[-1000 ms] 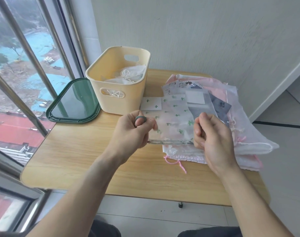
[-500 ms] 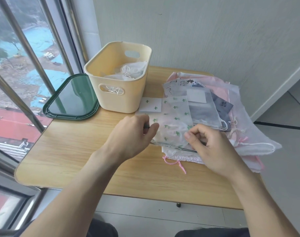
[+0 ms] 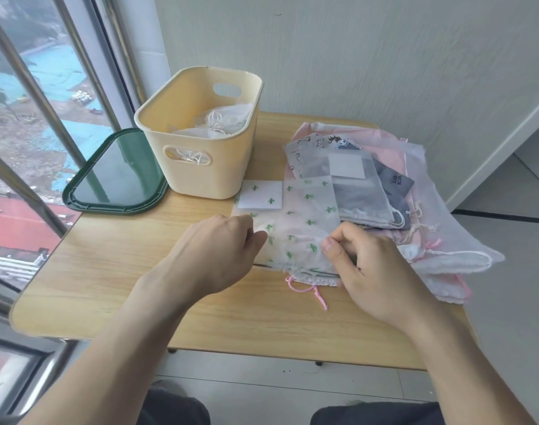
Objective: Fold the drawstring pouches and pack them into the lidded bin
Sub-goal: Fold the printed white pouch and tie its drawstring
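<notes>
A translucent pouch with green cactus prints (image 3: 305, 216) lies flat on the wooden table (image 3: 114, 265), its drawstring end toward me. My left hand (image 3: 219, 256) pinches its left edge. My right hand (image 3: 369, 268) pinches its lower right part near the gathered hem. Under and behind it is a pile of pouches (image 3: 384, 191), pink, grey and white. The cream bin (image 3: 200, 136) stands at the back left of the table with folded white pouches inside. Its dark green lid (image 3: 114, 176) lies flat to the left of it.
A pink drawstring (image 3: 311, 289) trails from the pile toward the table's front edge. A window with metal bars (image 3: 47, 118) runs along the left. A grey wall (image 3: 384, 56) stands right behind the table. The floor drops off to the right.
Both hands have lowered the cactus pouch from slightly raised to flat on the table. My right hand moved down to the hem area; the view shifted a little.
</notes>
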Demonstrator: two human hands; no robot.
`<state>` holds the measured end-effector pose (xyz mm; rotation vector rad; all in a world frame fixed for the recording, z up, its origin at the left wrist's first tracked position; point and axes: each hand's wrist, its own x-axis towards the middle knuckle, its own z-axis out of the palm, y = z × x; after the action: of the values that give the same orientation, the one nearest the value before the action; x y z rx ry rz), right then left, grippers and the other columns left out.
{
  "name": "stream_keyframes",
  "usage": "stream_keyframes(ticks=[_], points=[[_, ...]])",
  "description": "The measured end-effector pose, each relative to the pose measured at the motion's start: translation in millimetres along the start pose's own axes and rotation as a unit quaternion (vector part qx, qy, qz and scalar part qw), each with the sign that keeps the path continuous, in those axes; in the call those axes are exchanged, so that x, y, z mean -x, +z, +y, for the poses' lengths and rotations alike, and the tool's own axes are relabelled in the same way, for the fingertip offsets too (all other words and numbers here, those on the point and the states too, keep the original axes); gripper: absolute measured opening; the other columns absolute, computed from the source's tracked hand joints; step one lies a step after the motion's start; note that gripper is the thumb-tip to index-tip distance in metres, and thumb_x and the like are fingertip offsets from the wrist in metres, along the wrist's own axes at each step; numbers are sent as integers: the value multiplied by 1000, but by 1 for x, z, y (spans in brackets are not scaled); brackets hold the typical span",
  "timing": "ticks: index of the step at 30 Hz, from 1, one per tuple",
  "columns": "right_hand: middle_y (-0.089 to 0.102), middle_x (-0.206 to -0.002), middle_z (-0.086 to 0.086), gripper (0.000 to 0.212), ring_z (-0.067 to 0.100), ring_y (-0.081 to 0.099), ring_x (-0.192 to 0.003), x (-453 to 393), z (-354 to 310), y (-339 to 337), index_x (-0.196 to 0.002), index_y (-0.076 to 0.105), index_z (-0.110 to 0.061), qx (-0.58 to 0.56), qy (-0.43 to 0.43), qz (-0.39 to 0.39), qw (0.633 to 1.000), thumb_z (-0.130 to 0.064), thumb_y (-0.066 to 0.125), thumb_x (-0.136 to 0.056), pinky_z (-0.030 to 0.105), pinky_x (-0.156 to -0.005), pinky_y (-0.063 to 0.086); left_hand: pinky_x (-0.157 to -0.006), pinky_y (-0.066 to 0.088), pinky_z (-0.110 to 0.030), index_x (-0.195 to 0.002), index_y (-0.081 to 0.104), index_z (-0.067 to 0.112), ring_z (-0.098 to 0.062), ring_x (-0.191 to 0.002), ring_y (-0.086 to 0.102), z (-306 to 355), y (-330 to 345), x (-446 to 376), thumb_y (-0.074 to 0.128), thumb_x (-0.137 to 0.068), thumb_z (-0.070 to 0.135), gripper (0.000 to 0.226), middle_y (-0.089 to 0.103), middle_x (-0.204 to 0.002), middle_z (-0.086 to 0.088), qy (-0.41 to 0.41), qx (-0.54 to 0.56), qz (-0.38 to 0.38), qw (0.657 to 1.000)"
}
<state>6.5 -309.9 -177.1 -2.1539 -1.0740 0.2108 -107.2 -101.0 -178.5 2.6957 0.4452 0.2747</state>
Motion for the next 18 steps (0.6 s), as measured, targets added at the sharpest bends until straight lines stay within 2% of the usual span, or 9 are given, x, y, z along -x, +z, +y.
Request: stream_keyframes(ticks=[2, 5, 6, 7, 11, 14, 17, 18], points=[[57, -58, 7, 24, 20, 49, -50, 0, -2, -1, -83, 55, -24, -17, -8, 2, 1000, -40, 49, -100, 47, -62, 44, -53, 44, -35, -71, 49, 18, -25, -56, 53, 2, -3, 0, 49, -98, 42, 36, 53, -55, 3, -4, 22, 20, 1000], [66, -72, 10, 24, 31, 64, -70, 0, -4, -4, -82, 55, -32, -57, 6, -26, 998, -51, 51, -97, 48, -66, 50, -47, 33, -26, -69, 50, 20, -13, -46, 43, 1, -11, 0, 54, -96, 41, 35, 47, -46, 9, -8, 78, 56, 995], [68, -76, 11, 26, 33, 66, -77, 1, -4, -4, -82, 56, -33, -70, 11, -38, 997, -55, 52, -95, 48, -71, 51, -45, 28, -21, -66, 49, 19, -14, -44, 38, -1, -15, 1, 55, -96, 41, 38, 43, -43, 9, -10, 106, 63, 992], [69, -78, 12, 27, 34, 66, -79, 2, -6, -5, -83, 57, -32, -86, 13, -48, 995, -57, 53, -93, 47, -74, 51, -45, 29, -23, -64, 48, 17, -15, -44, 34, -3, -18, 2, 56, -96, 41, 41, 40, -41, 8, -11, 130, 72, 989], [71, -75, 6, 30, 28, 67, -75, 3, -11, -5, -83, 66, -28, -135, 12, -89, 987, -57, 59, -88, 39, -76, 50, -47, 27, -26, -62, 49, 10, -14, -45, 26, -13, -28, 5, 59, -95, 40, 46, 30, -43, 6, -27, 157, 118, 980], [77, -82, -4, 31, 13, 73, -79, 3, -17, -8, -85, 72, -17, -166, 25, -134, 977, -47, 64, -86, 37, -80, 55, -48, 27, -29, -61, 48, 10, -14, -44, 25, -16, -29, 4, 60, -95, 39, 46, 29, -43, 7, -29, 171, 137, 975], [78, -83, -2, 30, 5, 74, -84, 2, -16, -10, -83, 75, -13, -170, 34, -146, 974, -43, 69, -86, 31, -80, 57, -47, 27, -26, -67, 56, 17, -11, -44, 28, -13, -27, 5, 61, -94, 44, 39, 36, -43, 6, -9, 202, 126, 971], [78, -83, 1, 32, 8, 75, -84, 2, -15, -10, -81, 75, -14, -168, 34, -148, 974, -45, 70, -86, 35, -80, 58, -47, 28, -26, -71, 60, 19, -10, -44, 30, -11, -26, 5, 60, -94, 45, 35, 38, -44, 5, -3, 213, 120, 970]])
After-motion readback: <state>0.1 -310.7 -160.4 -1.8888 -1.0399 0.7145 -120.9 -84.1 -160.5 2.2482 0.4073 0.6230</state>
